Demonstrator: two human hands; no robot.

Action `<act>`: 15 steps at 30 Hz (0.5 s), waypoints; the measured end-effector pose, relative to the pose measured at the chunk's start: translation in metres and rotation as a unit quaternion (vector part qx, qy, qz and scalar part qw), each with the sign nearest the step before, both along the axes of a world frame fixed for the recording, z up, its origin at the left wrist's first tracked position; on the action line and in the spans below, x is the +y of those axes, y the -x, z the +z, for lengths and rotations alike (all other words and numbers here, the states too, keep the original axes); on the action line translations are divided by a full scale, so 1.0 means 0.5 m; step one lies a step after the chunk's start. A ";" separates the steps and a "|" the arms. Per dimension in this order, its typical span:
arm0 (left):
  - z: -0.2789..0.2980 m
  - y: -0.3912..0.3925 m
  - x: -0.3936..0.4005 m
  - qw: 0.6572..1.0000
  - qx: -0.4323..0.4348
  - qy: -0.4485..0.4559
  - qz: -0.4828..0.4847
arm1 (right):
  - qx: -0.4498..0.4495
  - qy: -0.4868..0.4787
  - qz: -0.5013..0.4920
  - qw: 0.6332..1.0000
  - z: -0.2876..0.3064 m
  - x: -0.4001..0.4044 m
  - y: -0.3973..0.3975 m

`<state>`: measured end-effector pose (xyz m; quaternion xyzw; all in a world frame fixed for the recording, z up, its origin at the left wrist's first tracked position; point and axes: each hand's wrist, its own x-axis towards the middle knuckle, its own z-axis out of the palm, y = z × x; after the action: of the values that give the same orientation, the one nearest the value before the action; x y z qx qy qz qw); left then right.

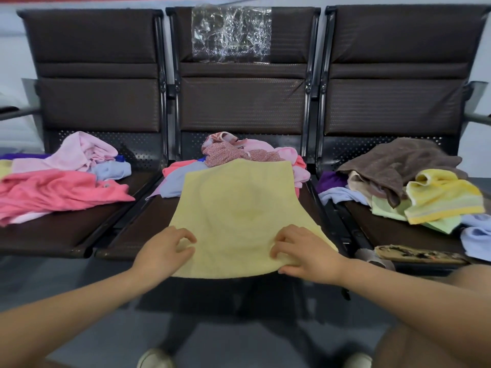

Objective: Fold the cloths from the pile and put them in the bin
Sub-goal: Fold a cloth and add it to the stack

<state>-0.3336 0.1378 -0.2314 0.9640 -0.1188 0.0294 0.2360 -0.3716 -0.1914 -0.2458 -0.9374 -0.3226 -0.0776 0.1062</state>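
Note:
A pale yellow cloth (239,211) lies spread flat on the middle seat (148,235), its near edge hanging over the seat front. My left hand (166,248) pinches the cloth's near left corner with curled fingers. My right hand (303,252) pinches the near right corner, thumb under the edge. Behind the cloth sits a pile of pink, red-patterned and lilac cloths (239,152). No bin shows in the head view.
The left seat holds pink, coral and lilac cloths (61,187). On the right seat lie brown, yellow, green and purple cloths (414,187) and a flat worn object (422,254) at its front edge. Dark chair backs (241,102) rise behind. My shoes (154,358) stand on grey floor.

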 end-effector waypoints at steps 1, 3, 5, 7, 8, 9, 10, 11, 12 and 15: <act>0.000 0.004 -0.011 1.000 -0.004 0.003 -0.017 | -0.002 -0.017 0.002 1.000 0.003 0.002 -0.001; -0.005 0.010 -0.028 0.998 -0.010 0.019 -0.055 | 0.007 -0.050 0.004 0.999 0.005 0.002 -0.009; -0.006 0.016 -0.045 0.995 -0.003 0.028 -0.093 | 0.024 -0.068 -0.008 0.997 0.006 0.005 -0.012; -0.010 0.018 -0.063 0.989 -0.001 0.009 -0.144 | 0.063 -0.095 -0.029 0.993 0.011 0.012 -0.020; -0.013 0.018 -0.073 0.986 -0.007 -0.006 -0.168 | 0.089 -0.108 -0.039 0.989 0.017 0.015 -0.024; -0.012 0.019 -0.084 0.982 -0.008 -0.022 -0.186 | 0.117 -0.118 -0.049 0.985 0.023 0.019 -0.030; -0.013 0.019 -0.095 0.979 -0.012 -0.037 -0.198 | 0.142 -0.123 -0.060 0.980 0.032 0.024 -0.036; -0.013 0.020 -0.107 0.977 -0.016 -0.051 -0.204 | 0.168 -0.128 -0.070 0.975 0.040 0.028 -0.042; -0.013 0.020 -0.118 0.976 -0.023 -0.067 -0.208 | 0.195 -0.138 -0.084 0.968 0.049 0.031 -0.047; -0.017 0.014 -0.142 0.967 -0.049 -0.117 -0.219 | 0.251 -0.196 -0.118 0.941 0.070 0.041 -0.061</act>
<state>-0.3404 0.0670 -0.2398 0.9327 -0.3415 0.0098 0.1157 -0.3409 -0.1711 -0.2108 -0.9183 -0.1508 0.0861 0.3557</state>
